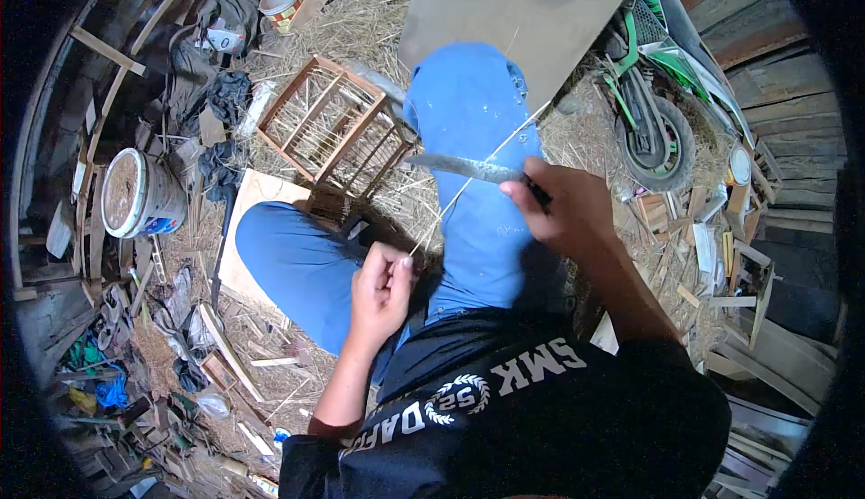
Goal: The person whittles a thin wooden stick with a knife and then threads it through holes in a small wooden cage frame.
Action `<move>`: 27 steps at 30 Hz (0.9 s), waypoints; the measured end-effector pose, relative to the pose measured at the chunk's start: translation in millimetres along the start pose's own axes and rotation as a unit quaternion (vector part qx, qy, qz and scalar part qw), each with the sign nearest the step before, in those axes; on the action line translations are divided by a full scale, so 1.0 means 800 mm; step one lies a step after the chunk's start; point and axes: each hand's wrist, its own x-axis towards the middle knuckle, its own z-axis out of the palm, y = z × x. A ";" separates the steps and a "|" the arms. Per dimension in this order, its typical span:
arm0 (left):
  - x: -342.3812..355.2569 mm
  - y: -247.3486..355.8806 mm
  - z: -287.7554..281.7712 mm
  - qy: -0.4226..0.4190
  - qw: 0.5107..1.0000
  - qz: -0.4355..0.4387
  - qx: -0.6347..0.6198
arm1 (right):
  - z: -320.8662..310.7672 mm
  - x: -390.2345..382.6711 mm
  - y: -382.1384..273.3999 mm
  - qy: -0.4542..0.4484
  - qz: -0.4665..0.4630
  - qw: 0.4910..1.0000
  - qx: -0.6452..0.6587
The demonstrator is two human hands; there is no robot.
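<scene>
My left hand (382, 293) is closed, pinching the lower end of a long thin wooden stick (511, 138). The stick slants up and to the right across my right leg, which is in blue trousers (464, 256). In my closed right hand (571, 209) is a knife (459, 167), gripped by its dark handle. Its worn grey blade points left and crosses the stick above the knee; whether the edge touches the wood I cannot tell. Left of that leg, a small wooden cage-like frame (335, 128) with thin bars stands on the straw.
A flat board (505, 12) lies ahead. At the right is a green and white motorbike (651, 111) near scrap wood (721, 247). On the left stand a white bucket (131, 194) and, farther back, a smaller tub (281, 1). Straw and wood offcuts litter the floor.
</scene>
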 end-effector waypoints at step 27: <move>-0.015 -0.014 -0.005 0.034 0.998 0.029 0.045 | -0.007 0.004 -0.012 0.009 0.014 0.998 0.061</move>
